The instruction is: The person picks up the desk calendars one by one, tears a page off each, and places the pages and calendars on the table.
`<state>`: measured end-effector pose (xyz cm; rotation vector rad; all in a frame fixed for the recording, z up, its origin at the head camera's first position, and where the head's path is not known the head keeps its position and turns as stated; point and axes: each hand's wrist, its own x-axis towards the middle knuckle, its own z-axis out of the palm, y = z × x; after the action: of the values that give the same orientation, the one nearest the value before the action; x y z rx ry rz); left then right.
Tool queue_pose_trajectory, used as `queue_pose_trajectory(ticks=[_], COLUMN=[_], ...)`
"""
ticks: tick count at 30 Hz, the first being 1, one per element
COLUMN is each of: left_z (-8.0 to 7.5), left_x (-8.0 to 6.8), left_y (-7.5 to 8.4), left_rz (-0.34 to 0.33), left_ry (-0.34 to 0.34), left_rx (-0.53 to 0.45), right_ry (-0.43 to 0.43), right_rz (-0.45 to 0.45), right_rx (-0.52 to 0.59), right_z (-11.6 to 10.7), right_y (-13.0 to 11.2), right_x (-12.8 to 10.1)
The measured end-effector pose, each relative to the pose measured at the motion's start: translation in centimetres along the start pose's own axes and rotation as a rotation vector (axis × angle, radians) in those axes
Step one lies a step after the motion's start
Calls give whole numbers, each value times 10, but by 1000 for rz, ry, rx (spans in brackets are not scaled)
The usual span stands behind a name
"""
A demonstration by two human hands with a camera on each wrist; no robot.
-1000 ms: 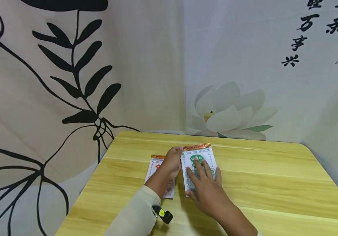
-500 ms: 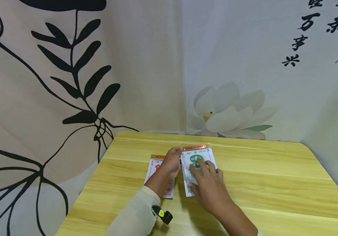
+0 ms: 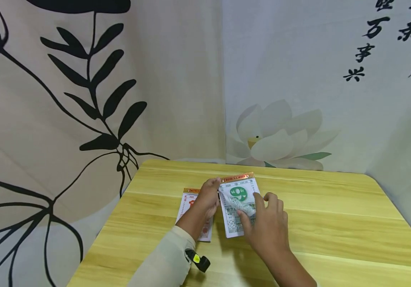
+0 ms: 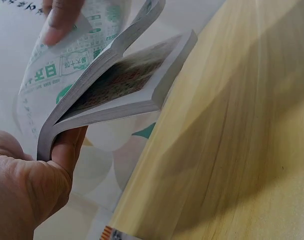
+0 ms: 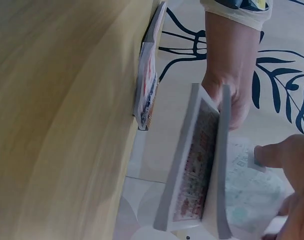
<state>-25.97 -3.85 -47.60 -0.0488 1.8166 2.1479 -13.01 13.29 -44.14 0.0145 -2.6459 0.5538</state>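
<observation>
A thick tear-off calendar [image 3: 232, 227], with a red-and-gold top strip and a green 9 on its front, is held above the table. My left hand [image 3: 210, 197] grips its left edge; in the left wrist view the fingers are behind the pad and the block [image 4: 92, 82] gapes into two thick parts, a printed page between them. My right hand [image 3: 270, 223] pinches a thin translucent leaf [image 5: 246, 200] between thumb and fingers, curling it up from the front. Left of this pad, a second calendar [image 3: 184, 207] with red print lies on the table, partly covered by my left hand and forearm.
The wood-grain table [image 3: 334, 223] reaches back to hanging cloths, one printed with black plants [image 3: 108, 103] and the other with a pale lotus [image 3: 280, 139]. A black strap device [image 3: 197, 261] is on the left wrist.
The right hand, earlier spread flat on the front of the calendar, has drawn its fingers in and moved right, lifting a leaf. The left hand keeps its grip; the pad has shifted slightly left.
</observation>
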Motion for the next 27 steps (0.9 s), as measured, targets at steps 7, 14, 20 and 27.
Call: queue_pose_trajectory(ticks=[7, 14, 20, 27], left_z=[3, 2, -2, -5], left_x=[2, 3, 2, 0], left_y=[2, 1, 2, 5], left_rz=[6, 16, 23, 19], left_ry=[49, 48, 39, 50], left_rx=[11, -16, -2, -5], right_ry=[52, 62, -60, -188], right_rz=[136, 122, 176, 227], right_rx=[-11, -73, -75, -33], right_z=[-7, -9, -16, -17], right_y=[4, 7, 3, -1], right_x=[1, -2, -6, -7])
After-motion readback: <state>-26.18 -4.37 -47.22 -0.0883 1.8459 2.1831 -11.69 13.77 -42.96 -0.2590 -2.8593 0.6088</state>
